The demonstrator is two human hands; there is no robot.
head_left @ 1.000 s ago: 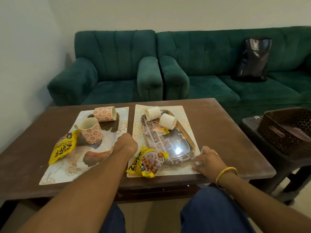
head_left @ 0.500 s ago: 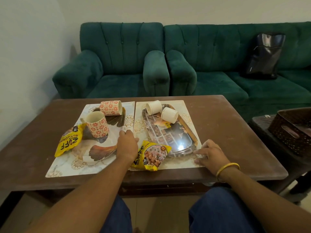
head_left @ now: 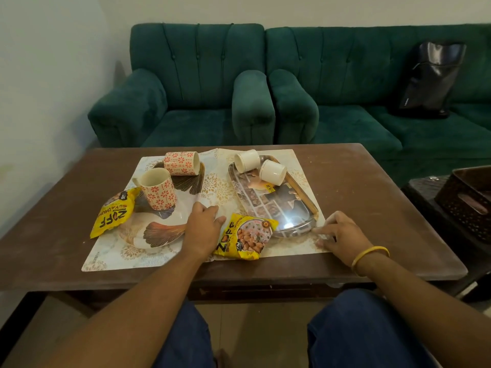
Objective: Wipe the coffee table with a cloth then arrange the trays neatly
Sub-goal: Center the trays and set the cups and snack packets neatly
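On the brown coffee table [head_left: 372, 187] lie two pale placemats. The left placemat [head_left: 138, 256] carries a white bird-print tray [head_left: 159, 232], two red-flowered mugs [head_left: 158, 188] and a yellow snack packet [head_left: 114, 212]. On the right placemat [head_left: 295, 245] sits a shiny oblong tray [head_left: 276, 205] holding two white cups [head_left: 273, 172] on their sides, with a second snack packet [head_left: 245, 236] at its near left corner. My left hand [head_left: 203, 229] is closed over the seam where the mats meet. My right hand [head_left: 342, 235] pinches the right placemat's near right corner. I see no cloth.
A green armchair [head_left: 191, 102] and a green sofa [head_left: 358, 102] stand right behind the table, with a black bag [head_left: 430, 81] on the sofa. A dark woven basket [head_left: 467, 200] sits on a low side table at the right. My knees are under the near edge.
The gap between the two placemats has closed; their far edges now overlap. Both hands stay at the right placemat's near edge. My head has shifted, so the scene sits lower in view.
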